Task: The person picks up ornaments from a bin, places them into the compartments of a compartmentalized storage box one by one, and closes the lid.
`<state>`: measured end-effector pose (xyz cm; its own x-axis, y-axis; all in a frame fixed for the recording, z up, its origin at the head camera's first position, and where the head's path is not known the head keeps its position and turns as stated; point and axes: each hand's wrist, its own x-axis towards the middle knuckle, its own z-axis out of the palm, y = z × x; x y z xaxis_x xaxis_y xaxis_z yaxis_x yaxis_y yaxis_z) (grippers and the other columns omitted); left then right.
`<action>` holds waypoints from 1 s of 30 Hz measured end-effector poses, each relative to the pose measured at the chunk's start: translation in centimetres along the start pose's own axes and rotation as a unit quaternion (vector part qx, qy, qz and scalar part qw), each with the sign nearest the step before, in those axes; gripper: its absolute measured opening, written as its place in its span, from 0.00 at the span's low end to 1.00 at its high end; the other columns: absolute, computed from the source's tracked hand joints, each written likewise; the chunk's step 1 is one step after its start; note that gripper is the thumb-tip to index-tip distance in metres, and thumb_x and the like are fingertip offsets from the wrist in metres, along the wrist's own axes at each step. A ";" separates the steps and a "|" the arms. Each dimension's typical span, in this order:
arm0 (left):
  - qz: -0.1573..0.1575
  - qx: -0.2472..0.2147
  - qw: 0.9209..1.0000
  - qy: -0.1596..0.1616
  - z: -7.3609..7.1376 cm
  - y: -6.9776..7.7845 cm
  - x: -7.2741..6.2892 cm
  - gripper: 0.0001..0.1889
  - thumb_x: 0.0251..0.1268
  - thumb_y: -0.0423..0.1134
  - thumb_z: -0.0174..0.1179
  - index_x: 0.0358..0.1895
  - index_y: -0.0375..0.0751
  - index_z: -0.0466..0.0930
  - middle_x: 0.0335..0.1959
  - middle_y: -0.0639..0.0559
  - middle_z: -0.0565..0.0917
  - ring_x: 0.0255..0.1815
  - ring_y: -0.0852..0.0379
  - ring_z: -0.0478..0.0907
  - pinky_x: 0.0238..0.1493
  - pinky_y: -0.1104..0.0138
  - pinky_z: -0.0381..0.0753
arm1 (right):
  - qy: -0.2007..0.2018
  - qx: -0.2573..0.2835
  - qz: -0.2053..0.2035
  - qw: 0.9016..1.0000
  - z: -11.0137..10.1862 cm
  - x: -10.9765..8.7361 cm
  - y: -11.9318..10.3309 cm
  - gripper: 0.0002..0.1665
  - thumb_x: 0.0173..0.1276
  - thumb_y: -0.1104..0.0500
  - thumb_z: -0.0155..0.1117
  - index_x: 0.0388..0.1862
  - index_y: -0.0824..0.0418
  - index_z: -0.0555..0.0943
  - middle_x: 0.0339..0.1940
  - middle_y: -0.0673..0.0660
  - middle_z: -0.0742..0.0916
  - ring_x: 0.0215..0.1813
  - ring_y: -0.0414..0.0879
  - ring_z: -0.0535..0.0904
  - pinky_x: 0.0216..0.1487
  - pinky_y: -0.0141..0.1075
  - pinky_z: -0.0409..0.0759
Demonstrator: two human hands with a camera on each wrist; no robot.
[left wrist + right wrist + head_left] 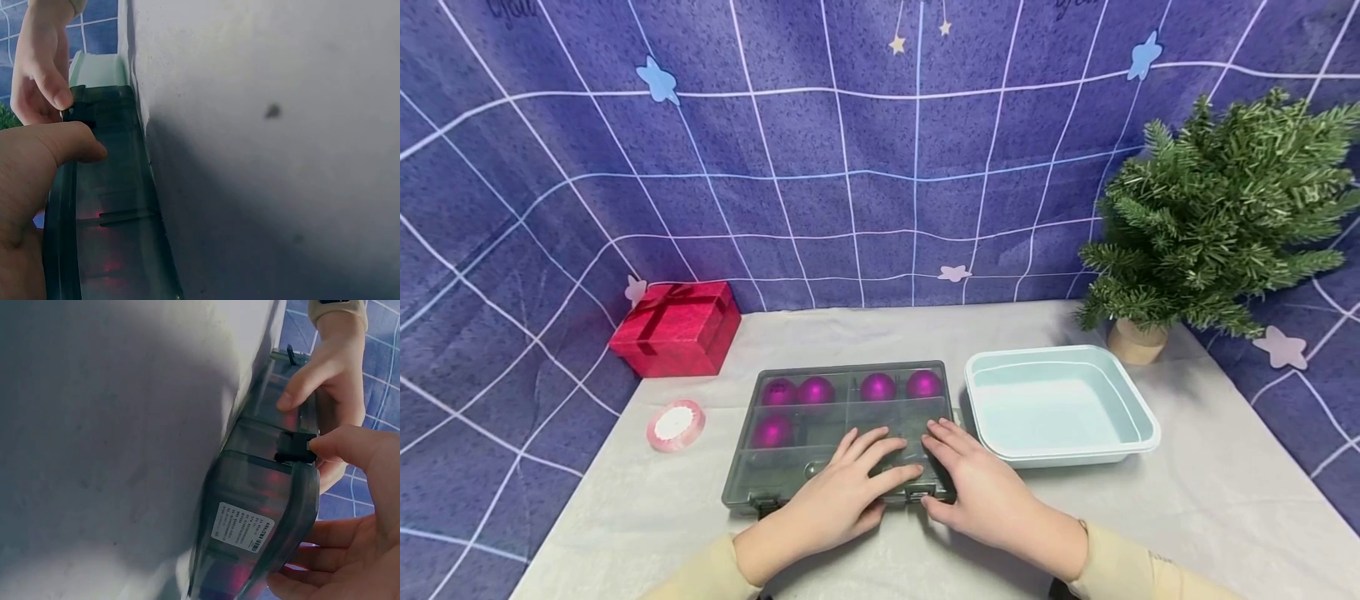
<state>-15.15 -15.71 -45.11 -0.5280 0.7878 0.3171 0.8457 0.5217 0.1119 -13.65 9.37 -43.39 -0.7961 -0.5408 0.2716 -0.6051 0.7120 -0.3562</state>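
A translucent grey compartment box (741, 479) lies on the table with its lid down. Through the lid show several shiny magenta balls (816, 390) in the back and left compartments. My left hand (838, 492) rests on the lid with fingers spread, its thumb by the front edge. At the front right corner, my right hand (981, 487) lays its fingers on the lid's right part. Its thumb touches the black latch (294, 447) on the front face. A second latch (766, 503) sits at the front left. The right wrist view shows a white printed label (242, 526) on the box wall.
Right beside the box stands a pale blue tray (992, 446). A small artificial pine tree (1210, 217) is behind it at the right. To the left are a red gift box (677, 329) and a pink ribbon roll (655, 427). Blue grid-patterned cloth hangs behind the table.
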 end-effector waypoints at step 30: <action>-0.109 -0.120 0.987 0.004 -3.2 -1.3 -2.4 0.23 0.69 0.44 0.66 0.66 0.50 0.79 0.71 0.51 0.73 0.76 0.42 0.62 0.69 0.43 0.66 | 0.005 -0.014 0.001 1.000 -0.2 0.0 -0.2 0.42 0.59 0.46 0.76 0.66 0.70 0.77 0.70 0.65 0.77 0.74 0.60 0.68 0.69 0.51 0.69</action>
<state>-14.70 -19.34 -43.05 -0.6994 0.6627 0.2675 0.7066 0.5851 0.3979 -13.56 9.31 -43.11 -0.7976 -0.5348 0.2789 -0.6027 0.7253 -0.3327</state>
